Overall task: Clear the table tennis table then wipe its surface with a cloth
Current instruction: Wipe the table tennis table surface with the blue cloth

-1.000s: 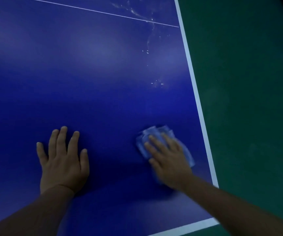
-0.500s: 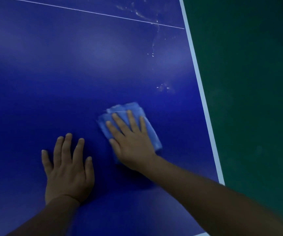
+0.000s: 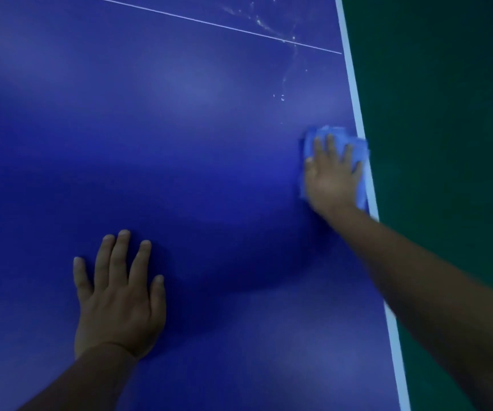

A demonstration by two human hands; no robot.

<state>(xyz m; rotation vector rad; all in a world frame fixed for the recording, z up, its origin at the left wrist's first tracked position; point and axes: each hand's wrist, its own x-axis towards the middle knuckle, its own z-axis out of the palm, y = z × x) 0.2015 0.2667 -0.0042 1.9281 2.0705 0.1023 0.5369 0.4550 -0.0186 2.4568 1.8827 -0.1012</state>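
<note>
Flat-fingered, right hand [image 3: 333, 176] presses folded pale-blue cloth [image 3: 335, 143] at table [image 3: 180, 114] edge; left hand [image 3: 117, 295] rests flat.

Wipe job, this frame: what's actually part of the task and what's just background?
In the job:
- right hand, pressing flat on the cloth
- blue cloth, at the table's right edge line
- table tennis table, blue top
- water droplets, unwiped, beyond the cloth
- left hand, flat on the table, bracing

Just there:
- green floor, right of the table
</note>
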